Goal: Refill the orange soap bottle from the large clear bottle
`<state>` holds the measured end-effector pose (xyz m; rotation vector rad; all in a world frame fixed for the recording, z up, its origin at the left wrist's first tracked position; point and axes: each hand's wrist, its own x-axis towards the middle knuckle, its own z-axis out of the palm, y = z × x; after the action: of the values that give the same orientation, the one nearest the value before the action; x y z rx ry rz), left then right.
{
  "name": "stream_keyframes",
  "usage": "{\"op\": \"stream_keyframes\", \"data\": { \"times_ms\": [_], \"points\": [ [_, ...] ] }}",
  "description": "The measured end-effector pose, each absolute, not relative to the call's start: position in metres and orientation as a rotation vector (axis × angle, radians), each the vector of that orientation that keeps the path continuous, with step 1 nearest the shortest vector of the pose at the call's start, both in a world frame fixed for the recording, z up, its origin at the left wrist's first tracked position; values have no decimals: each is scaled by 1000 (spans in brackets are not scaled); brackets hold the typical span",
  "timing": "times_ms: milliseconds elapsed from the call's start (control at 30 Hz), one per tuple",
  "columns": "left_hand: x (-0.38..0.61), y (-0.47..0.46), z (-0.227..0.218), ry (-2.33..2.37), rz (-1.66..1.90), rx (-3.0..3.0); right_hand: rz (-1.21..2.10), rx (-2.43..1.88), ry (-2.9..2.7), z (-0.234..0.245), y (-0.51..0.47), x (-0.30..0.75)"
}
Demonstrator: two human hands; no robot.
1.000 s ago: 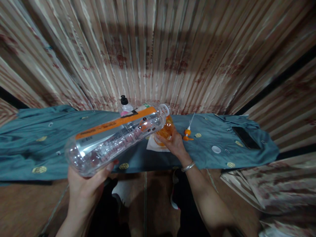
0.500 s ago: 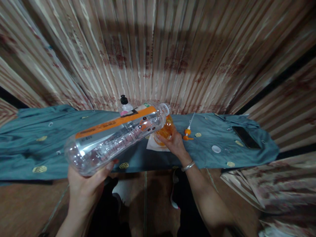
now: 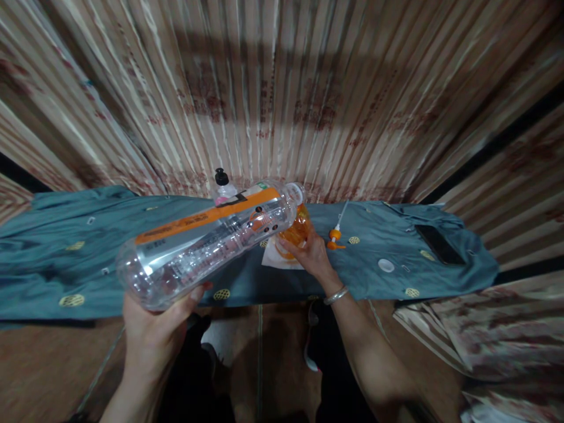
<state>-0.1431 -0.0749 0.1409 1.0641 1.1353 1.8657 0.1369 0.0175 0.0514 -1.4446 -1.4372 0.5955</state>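
My left hand (image 3: 152,329) grips the base of a large clear plastic bottle (image 3: 207,241) with an orange label stripe. The bottle lies nearly level, its open mouth tipped over a small orange bottle (image 3: 294,234). My right hand (image 3: 311,255) is wrapped round that orange bottle, which stands on a white sheet (image 3: 271,258) on the teal cloth (image 3: 79,258). A silver bangle circles my right wrist.
An orange pump head (image 3: 335,238) with a white tube lies right of my right hand. A small bottle with a black cap (image 3: 222,187) stands behind the big bottle. A white cap (image 3: 385,265) and a dark phone (image 3: 438,245) lie further right. Striped curtains hang behind.
The clear bottle's base has shifted very slightly; both hands otherwise hold the same positions.
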Motion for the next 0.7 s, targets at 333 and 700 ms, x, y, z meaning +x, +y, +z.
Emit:
{"op": "stream_keyframes", "data": {
  "times_ms": [333, 700],
  "points": [
    [-139, -76, 147, 1149, 1873, 990, 579, -1431, -1454, 50, 18, 138],
    [-139, -74, 146, 1145, 1899, 892, 596, -1397, -1479, 48, 18, 139]
  ]
}}
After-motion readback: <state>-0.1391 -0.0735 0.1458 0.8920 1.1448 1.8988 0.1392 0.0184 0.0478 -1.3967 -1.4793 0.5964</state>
